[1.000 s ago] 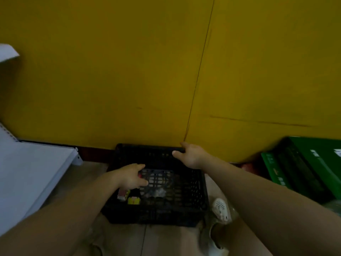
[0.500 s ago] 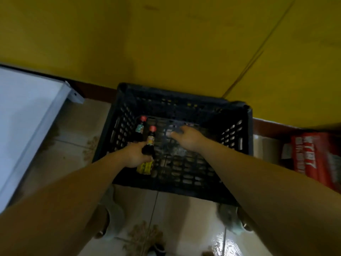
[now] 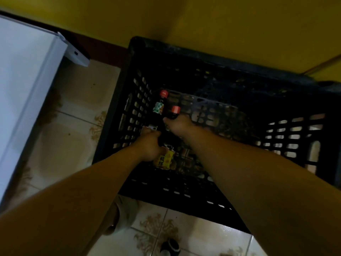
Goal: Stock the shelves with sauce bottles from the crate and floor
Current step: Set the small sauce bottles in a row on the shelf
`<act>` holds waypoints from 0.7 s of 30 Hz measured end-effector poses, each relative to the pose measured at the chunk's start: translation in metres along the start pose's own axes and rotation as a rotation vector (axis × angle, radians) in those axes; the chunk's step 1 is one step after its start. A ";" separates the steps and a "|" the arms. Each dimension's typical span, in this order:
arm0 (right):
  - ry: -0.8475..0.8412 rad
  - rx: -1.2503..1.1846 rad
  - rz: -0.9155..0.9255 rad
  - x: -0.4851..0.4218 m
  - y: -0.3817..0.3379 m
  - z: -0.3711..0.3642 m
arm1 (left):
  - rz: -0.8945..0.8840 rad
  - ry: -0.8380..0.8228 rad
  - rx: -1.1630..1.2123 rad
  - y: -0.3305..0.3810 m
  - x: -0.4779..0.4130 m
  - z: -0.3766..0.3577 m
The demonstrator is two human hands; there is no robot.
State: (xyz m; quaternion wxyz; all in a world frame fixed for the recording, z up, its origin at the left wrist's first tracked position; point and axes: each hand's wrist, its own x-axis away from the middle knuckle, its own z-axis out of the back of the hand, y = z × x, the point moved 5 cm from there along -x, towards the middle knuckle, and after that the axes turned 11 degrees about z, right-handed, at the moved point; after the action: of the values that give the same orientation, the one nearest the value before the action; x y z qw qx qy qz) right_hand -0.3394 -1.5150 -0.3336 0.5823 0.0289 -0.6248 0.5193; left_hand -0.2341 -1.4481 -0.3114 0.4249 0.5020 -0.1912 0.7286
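Note:
A black plastic crate (image 3: 230, 71) stands on the tiled floor against a yellow wall. Two dark sauce bottles with red caps lie inside it at the left. My left hand (image 3: 147, 147) grips the body of the nearer bottle, just above its yellow label (image 3: 164, 159). My right hand (image 3: 178, 124) curls round the neck of that same bottle, directly under its red cap (image 3: 175, 109). The second bottle (image 3: 158, 107), with a green-and-white label, lies just left of it against the crate's left wall, untouched.
A white shelf board (image 3: 27, 74) runs along the left edge, with its bracket near the crate's far-left corner. Patterned floor tiles (image 3: 73, 126) lie between shelf and crate. My foot (image 3: 114, 218) is at the crate's near side, and a small dark object (image 3: 170, 246) lies on the floor.
The view has dropped closer over the crate. My right hand has moved left from the crate floor to the neck of the bottle that my left hand holds.

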 end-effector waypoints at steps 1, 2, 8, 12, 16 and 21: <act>0.026 0.018 -0.013 -0.002 0.001 -0.002 | 0.006 -0.004 0.006 -0.002 -0.001 -0.001; 0.053 0.040 -0.014 -0.002 0.001 -0.003 | 0.014 -0.015 0.028 -0.003 -0.002 -0.002; 0.196 -0.050 0.142 0.026 -0.013 0.010 | -0.013 -0.129 0.183 0.004 0.021 -0.002; 0.284 -0.120 0.253 0.072 -0.040 0.043 | -0.069 -0.102 0.327 0.015 0.060 0.013; 0.425 -0.151 0.359 0.137 -0.080 0.078 | -0.177 -0.114 0.489 0.031 0.121 0.036; 0.573 -0.255 0.540 0.239 -0.144 0.104 | -0.394 0.029 0.665 0.050 0.220 0.074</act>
State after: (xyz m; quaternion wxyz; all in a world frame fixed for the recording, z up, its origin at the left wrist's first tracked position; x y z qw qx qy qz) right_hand -0.3964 -1.5161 -0.0415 0.5742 -0.3542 -0.4820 0.5589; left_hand -0.2624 -1.4345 -0.0759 0.3734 0.6293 0.1617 0.6621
